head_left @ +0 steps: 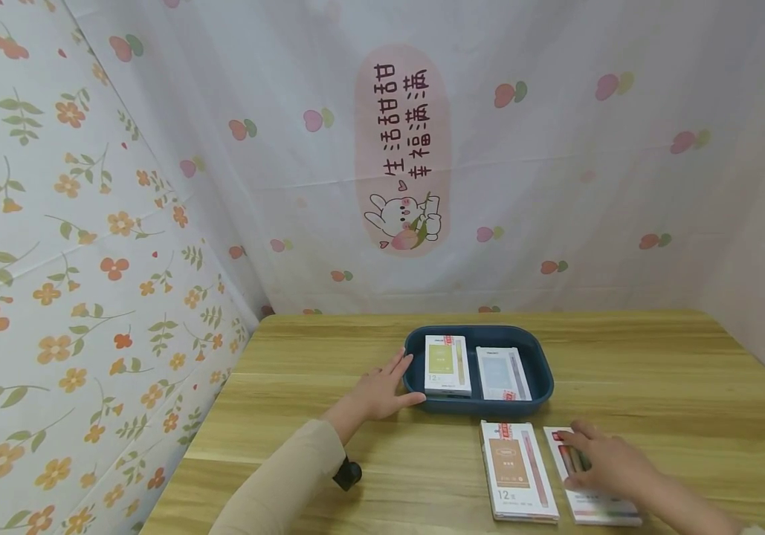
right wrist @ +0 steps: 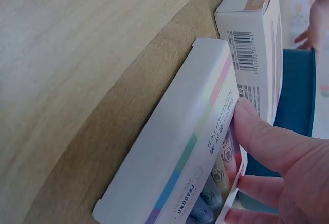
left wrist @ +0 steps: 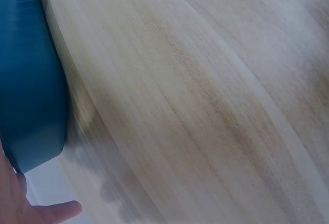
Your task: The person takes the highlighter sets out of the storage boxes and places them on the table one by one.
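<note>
My left hand [head_left: 387,390] rests with straight fingers at the left side of a dark blue two-compartment tray [head_left: 543,405]. The left wrist view shows the tray's outer wall [left wrist: 33,80] with part of that hand at its corner. A white-and-yellow box [head_left: 447,386] and a white box with a pale blue panel [head_left: 499,371] stand in separate compartments. My right hand [head_left: 606,461] lies over a highlighter box [head_left: 603,513]; its thumb and fingertips touch the edge by the window [right wrist: 221,167]. Left of it lies a box with an orange-brown panel [head_left: 512,468].
The wooden table [head_left: 302,357] extends to both sides of the tray. Patterned cloth walls [head_left: 523,186] stand at its back and left. A black piece of gear [head_left: 347,474] sits at my left wrist, below the pale sleeve [head_left: 288,475].
</note>
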Available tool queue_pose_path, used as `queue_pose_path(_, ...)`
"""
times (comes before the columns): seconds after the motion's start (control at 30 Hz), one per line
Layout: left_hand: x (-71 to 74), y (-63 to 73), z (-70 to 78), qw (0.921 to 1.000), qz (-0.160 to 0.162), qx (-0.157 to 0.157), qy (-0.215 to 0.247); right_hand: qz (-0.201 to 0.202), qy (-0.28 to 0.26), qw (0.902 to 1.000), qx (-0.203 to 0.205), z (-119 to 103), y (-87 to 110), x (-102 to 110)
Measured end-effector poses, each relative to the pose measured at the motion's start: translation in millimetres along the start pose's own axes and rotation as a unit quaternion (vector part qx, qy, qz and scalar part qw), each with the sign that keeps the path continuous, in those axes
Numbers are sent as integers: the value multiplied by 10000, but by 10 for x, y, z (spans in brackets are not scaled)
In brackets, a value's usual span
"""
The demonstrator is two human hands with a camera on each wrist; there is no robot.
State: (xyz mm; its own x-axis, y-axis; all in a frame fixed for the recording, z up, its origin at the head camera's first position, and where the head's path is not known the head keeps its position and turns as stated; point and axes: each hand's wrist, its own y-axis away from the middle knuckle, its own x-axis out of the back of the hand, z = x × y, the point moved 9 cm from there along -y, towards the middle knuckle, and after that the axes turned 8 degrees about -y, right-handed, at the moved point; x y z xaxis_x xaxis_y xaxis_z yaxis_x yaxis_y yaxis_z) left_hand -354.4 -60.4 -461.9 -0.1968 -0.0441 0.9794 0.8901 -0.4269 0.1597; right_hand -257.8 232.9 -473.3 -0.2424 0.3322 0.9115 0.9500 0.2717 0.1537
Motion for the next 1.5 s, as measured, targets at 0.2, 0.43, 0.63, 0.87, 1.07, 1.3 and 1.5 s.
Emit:
queue_pose_path(0.2,-8,0,-5,10000,-21,6,-43,136,94,9999,0,-62,7,-6)
queue_pose_path(0.43,-1,3,0,10000,-24,2,-62,7,158,9998,-145,-98,-35,-68)
queue_pose_path(0.63,0,9,-5,10000,-14,12,-9,9,100,9998,-141,-140,-55,-63)
queue_pose_path(0.87,14,22,1,10000,0,-9,24,-94,49,9998,-194,-155,-62,-55)
queue_pose_path(1.07,24,23,12,10000,-10,-36,-7,-219,33,9993,-295,-147,-75,-64)
queue_pose_path(1.3,9,7,8,10000,-23,-26,-54,-288,17,9991,-324,-123,-105,-86)
queue_pose_path(1.5,-18,-15,-10,9999,-21,-13,-101,-386,-47,9985,-383,-115,-117,-91)
